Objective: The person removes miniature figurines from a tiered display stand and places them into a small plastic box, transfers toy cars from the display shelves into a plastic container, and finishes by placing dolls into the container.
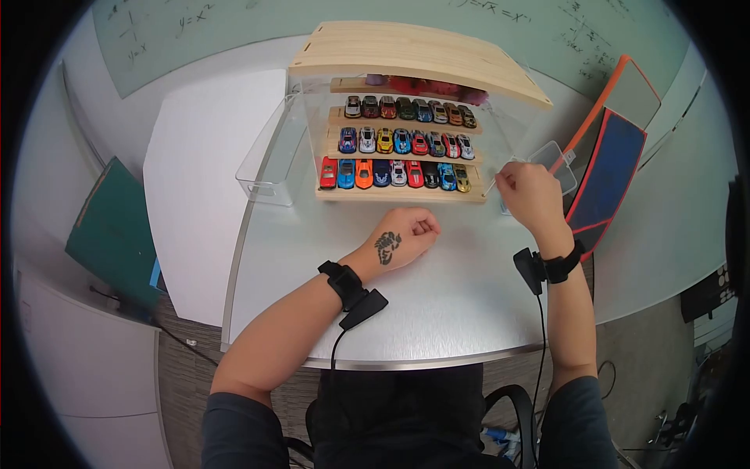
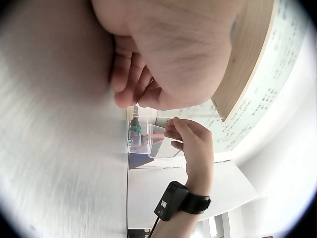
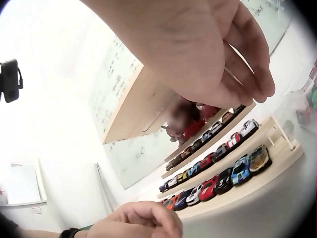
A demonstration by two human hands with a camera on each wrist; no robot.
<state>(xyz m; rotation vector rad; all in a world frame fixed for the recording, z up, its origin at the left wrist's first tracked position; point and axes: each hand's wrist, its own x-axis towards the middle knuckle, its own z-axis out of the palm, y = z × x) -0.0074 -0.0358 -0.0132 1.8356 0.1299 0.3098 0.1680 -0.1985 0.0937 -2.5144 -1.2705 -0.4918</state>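
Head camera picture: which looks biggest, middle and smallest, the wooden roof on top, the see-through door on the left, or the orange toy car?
1. The wooden roof looks biggest.
2. The see-through door on the left looks next.
3. The orange toy car in the front row looks smallest.

The round lens bends the picture, but the sizes differ too much to mix up.

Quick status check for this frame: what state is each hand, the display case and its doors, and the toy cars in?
Left hand: fisted, resting on the table, holding nothing.
Right hand: pinching the right door.
Display case: open at the front.
Left door: swung open.
Toy cars: lined up on three shelves.
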